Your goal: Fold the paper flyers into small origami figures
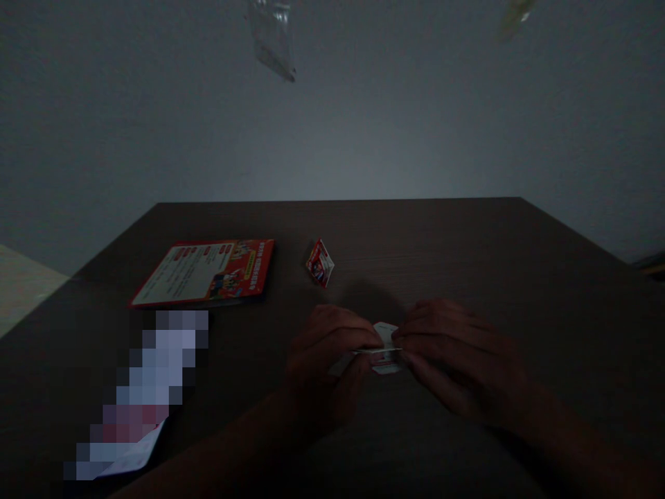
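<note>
Between my two hands is a small piece of printed paper or card (385, 335), whitish with reddish edges and bent along a crease. My left hand (332, 367) pinches its left side between thumb and fingers. On the opposite side, my right hand (462, 353) grips it the same way, fingertips close to the left ones. Just beyond my hands, a small folded red-and-white paper piece (320, 264) stands on the table, pointed at top and bottom. The dim light hides the finer print.
A dark wooden table (415, 235) runs back to a grey wall. At the left lies a red printed booklet or packet (208, 272). Nearer, a bright, pixelated device (140, 443) lies at an angle. A clear plastic bag (274, 38) hangs on the wall.
</note>
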`<action>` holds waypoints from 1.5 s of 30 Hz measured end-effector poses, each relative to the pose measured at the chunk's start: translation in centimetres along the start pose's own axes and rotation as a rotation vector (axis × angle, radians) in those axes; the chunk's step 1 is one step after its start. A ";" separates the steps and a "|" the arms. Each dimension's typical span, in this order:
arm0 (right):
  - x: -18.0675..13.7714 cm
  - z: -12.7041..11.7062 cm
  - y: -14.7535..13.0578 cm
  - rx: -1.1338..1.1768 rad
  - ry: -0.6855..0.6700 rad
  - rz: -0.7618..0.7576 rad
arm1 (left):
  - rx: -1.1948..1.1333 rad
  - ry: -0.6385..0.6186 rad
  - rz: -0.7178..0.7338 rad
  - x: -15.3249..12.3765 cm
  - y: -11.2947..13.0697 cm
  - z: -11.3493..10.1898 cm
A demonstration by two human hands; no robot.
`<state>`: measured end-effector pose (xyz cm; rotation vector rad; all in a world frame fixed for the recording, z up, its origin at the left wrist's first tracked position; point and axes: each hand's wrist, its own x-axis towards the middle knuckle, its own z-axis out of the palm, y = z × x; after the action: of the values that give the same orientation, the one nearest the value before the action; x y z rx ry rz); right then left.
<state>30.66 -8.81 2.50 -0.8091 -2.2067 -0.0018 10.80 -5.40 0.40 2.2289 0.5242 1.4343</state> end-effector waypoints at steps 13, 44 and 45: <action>-0.2 0.3 0.7 -0.125 0.007 -0.023 | 0.057 -0.028 -0.108 -0.8 -1.2 0.9; -0.2 0.1 0.8 -0.019 0.013 0.056 | -0.130 0.073 -0.310 -1.0 -0.8 0.7; -0.2 0.1 0.8 -0.027 0.014 0.054 | -0.135 0.075 -0.319 -1.0 -0.8 0.7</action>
<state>31.13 -8.29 2.07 -0.8813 -2.1750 -0.0109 10.97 -5.37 -1.04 1.8924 0.7475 1.3461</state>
